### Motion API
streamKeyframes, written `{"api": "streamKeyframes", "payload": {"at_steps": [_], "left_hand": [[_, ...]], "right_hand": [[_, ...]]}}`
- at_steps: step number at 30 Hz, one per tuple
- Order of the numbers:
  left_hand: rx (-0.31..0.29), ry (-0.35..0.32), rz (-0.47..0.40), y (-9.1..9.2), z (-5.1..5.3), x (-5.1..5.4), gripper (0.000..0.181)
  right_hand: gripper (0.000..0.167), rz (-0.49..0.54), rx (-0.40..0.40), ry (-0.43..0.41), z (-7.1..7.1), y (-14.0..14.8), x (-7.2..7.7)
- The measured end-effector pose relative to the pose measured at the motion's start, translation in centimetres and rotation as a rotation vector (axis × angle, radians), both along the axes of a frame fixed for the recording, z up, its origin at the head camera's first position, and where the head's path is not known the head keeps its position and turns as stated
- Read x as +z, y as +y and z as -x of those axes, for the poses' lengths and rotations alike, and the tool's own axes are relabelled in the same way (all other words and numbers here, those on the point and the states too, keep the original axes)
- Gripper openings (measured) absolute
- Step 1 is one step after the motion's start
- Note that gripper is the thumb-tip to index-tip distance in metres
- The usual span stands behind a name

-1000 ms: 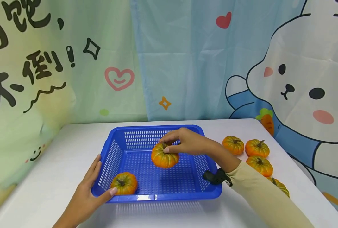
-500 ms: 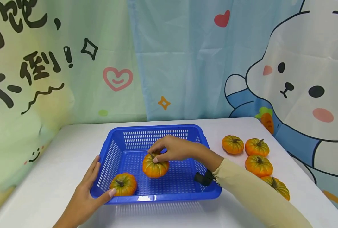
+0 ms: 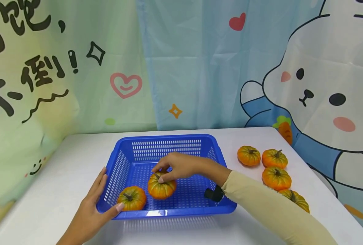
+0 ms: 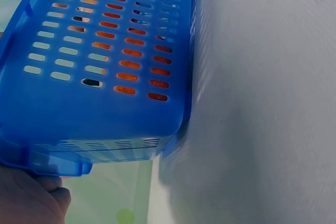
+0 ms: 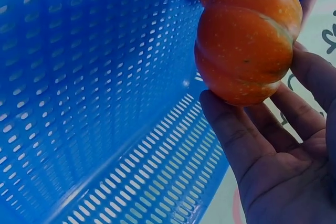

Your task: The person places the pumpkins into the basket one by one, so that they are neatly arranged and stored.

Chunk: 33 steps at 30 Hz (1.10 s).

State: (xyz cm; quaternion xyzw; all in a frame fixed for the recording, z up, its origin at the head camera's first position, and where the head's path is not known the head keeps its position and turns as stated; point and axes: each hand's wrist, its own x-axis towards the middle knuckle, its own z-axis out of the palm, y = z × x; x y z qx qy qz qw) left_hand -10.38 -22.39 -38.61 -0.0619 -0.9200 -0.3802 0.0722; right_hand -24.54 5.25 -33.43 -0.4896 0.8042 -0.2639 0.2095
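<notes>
In the head view, my right hand (image 3: 178, 166) pinches a small orange and green pumpkin (image 3: 161, 189) near its stem, inside the blue plastic basket (image 3: 166, 213). The right wrist view shows the thumb and fingers around the top of this pumpkin (image 5: 247, 40). Whether its underside touches the basket floor is hard to tell. A second pumpkin (image 3: 132, 199) sits in the basket's near left corner. My left hand (image 3: 91, 207) holds that corner, its thumb over the front rim and its fingers along the left side. The left wrist view looks at the basket's slotted outer wall (image 4: 94, 108).
Several more pumpkins (image 3: 277, 178) lie on the white table (image 3: 47, 177) right of the basket, one partly behind the right sleeve (image 3: 261, 200). A printed curtain (image 3: 181, 68) hangs behind the table. A black wrist device (image 3: 213, 195) is on the right wrist.
My right hand has carried the pumpkin left, nearer and lower into the basket, closer to the pumpkin in the corner. My left hand stays on the basket, which has barely moved.
</notes>
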Motion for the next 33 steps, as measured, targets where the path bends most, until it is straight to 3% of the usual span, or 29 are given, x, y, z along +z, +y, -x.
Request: {"api": "streamKeyframes", "payload": {"at_steps": [5, 13, 20, 33], "left_hand": [[-0.014, 0.022, -0.015, 0.0, 0.0, 0.0, 0.096], [0.011, -0.018, 0.011, 0.3, 0.0, 0.2, 0.099], [0.002, 0.0, 0.005, 0.1, 0.0, 0.1, 0.098], [0.003, -0.002, 0.004, 0.1, -0.1, 0.2, 0.097]], "right_hand": [[0.035, -0.006, -0.011, -0.025, -0.2, -0.1, -0.1], [0.029, -0.035, -0.008, -0.069, -0.4, -0.2, -0.9], [0.029, -0.032, 0.009, -0.134, -0.4, -0.3, -1.4], [0.033, -0.189, -0.039, -0.182, 0.0, 0.2, -1.8]]}}
